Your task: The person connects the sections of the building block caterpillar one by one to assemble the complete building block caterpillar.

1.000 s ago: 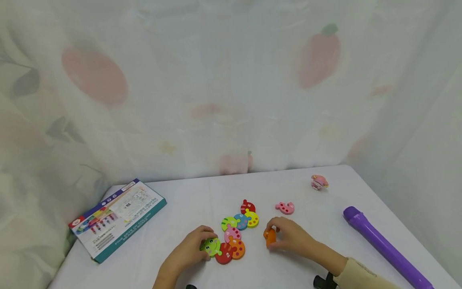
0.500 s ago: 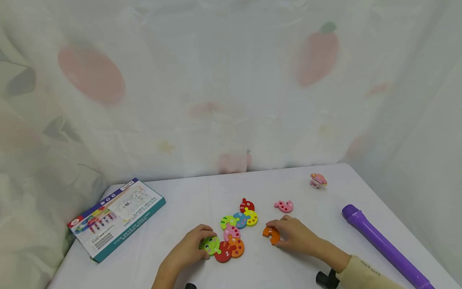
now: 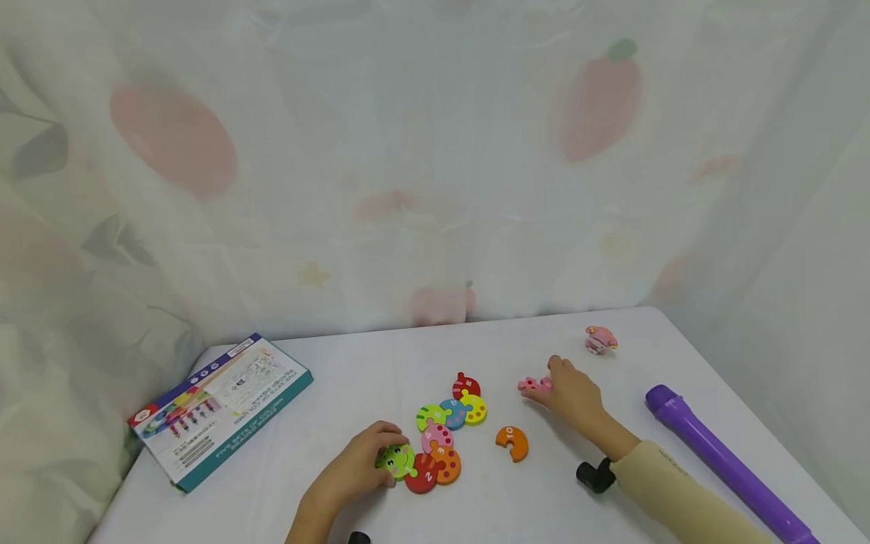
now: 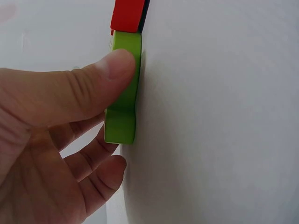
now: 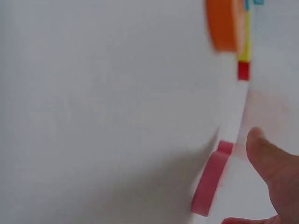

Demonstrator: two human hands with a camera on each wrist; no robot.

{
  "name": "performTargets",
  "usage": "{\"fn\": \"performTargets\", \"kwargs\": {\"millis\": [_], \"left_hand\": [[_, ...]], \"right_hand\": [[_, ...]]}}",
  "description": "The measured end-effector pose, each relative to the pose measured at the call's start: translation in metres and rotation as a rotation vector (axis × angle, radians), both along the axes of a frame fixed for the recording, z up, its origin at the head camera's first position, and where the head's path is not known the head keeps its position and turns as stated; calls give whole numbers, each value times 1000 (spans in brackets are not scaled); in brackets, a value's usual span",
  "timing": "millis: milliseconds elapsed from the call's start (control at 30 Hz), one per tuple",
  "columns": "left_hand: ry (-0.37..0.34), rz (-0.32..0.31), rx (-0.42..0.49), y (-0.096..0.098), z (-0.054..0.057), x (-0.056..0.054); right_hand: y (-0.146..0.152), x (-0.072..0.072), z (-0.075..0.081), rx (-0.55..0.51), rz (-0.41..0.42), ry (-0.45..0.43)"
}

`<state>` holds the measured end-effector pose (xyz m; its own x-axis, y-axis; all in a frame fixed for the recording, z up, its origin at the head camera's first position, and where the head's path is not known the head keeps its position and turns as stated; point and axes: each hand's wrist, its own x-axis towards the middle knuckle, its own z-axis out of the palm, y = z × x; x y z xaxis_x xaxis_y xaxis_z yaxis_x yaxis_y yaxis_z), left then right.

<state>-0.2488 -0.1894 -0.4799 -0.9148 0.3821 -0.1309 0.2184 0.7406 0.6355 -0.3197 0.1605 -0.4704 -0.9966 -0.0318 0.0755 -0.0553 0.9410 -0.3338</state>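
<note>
My left hand (image 3: 353, 467) holds the green smiling caterpillar-head puzzle piece (image 3: 397, 460) by its edge. In the left wrist view the thumb lies on the side of this green piece (image 4: 125, 93). Joined to the head is a curving chain of numbered puzzle pieces, from the red 2 (image 3: 423, 477) up to the red 8 (image 3: 467, 384). My right hand (image 3: 576, 397) is spread over the pink dotted puzzle piece (image 3: 530, 384) and partly hides it. The right wrist view shows the thumb apart from that pink piece (image 5: 212, 182). The orange 10 piece (image 3: 518, 442) lies loose between chain and right hand.
A flat puzzle box (image 3: 224, 412) lies at the table's left. A small pink toy (image 3: 601, 340) stands at the back right, and a long purple tube (image 3: 727, 461) runs along the right edge. A patterned curtain (image 3: 435, 189) hangs behind the white table.
My right hand turned the orange 10 piece flat, let it go and moved back and right to the pink piece. The left hand has kept its hold on the caterpillar head.
</note>
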Motion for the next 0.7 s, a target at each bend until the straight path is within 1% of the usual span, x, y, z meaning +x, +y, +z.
{"fn": "performTargets", "kwargs": {"millis": [67, 133, 233, 333, 467, 533, 567, 600, 633, 700], "left_hand": [[-1, 1, 3, 0, -1, 0], [-4, 2, 9, 0, -1, 0], [-5, 2, 10, 0, -1, -1], [-1, -4, 4, 0, 0, -1], [15, -8, -6, -1, 2, -2], [21, -9, -6, -1, 2, -2], [24, -12, -4, -1, 1, -2], [25, -14, -1, -1, 1, -2], [22, -15, 2, -1, 1, -1], [14, -14, 4, -2, 0, -1]], "right_hand": [[-1, -8, -4, 64, -16, -45], [-3, -13, -7, 108, -13, -73], [-7, -17, -10, 145, 25, -69], [-9, -17, -7, 149, 115, -35], [-9, -18, -2, 148, 320, 20], [-8, -19, -2, 137, 414, 6], [-7, -20, -1, 126, 444, -15], [-7, -20, -1, 112, 461, -41], [-6, -20, -1, 91, 461, -71], [-6, -19, -1, 60, 418, -119]]}}
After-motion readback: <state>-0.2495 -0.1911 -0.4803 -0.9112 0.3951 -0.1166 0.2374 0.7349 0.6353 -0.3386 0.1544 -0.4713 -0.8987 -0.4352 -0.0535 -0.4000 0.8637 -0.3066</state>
